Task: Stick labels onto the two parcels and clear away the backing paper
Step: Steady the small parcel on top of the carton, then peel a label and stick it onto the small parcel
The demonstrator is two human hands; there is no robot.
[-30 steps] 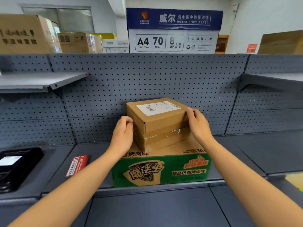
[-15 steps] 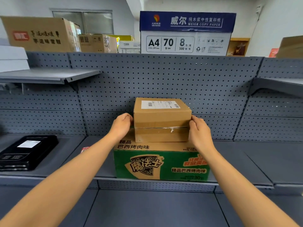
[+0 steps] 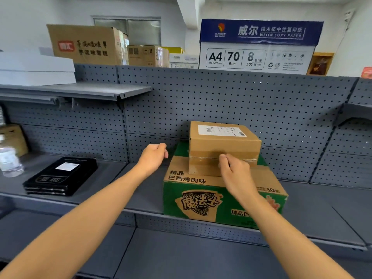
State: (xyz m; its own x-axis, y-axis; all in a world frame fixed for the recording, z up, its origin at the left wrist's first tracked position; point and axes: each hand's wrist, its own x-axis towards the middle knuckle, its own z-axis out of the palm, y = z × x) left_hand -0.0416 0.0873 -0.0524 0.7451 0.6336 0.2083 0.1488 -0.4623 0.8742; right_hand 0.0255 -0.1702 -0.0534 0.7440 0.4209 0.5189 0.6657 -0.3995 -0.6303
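Left grip (image 3: 152,158) slack, empty, 9 o'clock of labelled parcel (image 3: 223,144); right grip (image 3: 235,174) likewise, before its taped front. 12 o'clock: "WEIER COPY PAPER" carton (image 3: 259,45).

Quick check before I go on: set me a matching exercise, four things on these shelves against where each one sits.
Things:
1. brown parcel
2. black parcel
3. paper box
4. bottle

Places:
A. upright at the far left edge of view
B. on the green box
C. above the pegboard
D. flat on the shelf, left of the green box

Pairs: 1-B, 2-D, 3-C, 4-A.
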